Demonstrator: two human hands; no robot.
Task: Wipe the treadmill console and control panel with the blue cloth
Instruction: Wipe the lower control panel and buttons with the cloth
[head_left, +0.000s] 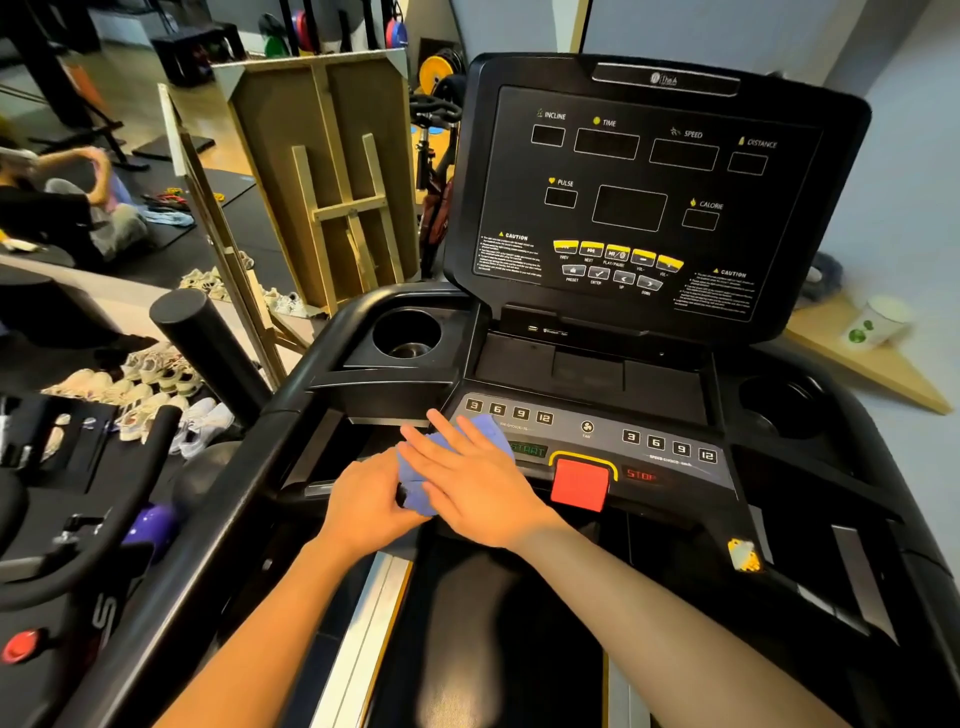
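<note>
The black treadmill console (654, 187) stands upright ahead, its displays dark, with yellow buttons low on its face. Below it lies the grey control panel (597, 439) with number keys, a green START label and a red stop button (579, 486). The blue cloth (491, 434) rests on the panel's left end. My right hand (467, 478) lies flat on the cloth with fingers spread. My left hand (371, 499) pinches the cloth's lower left edge. Most of the cloth is hidden under my right hand.
Cup holders sit left (408, 332) and right (779, 405) of the panel. A wooden frame (332, 176) leans to the left. Several shoes (156, 389) lie on the floor. A person (67, 202) sits at far left. A paper cup (878, 322) stands at right.
</note>
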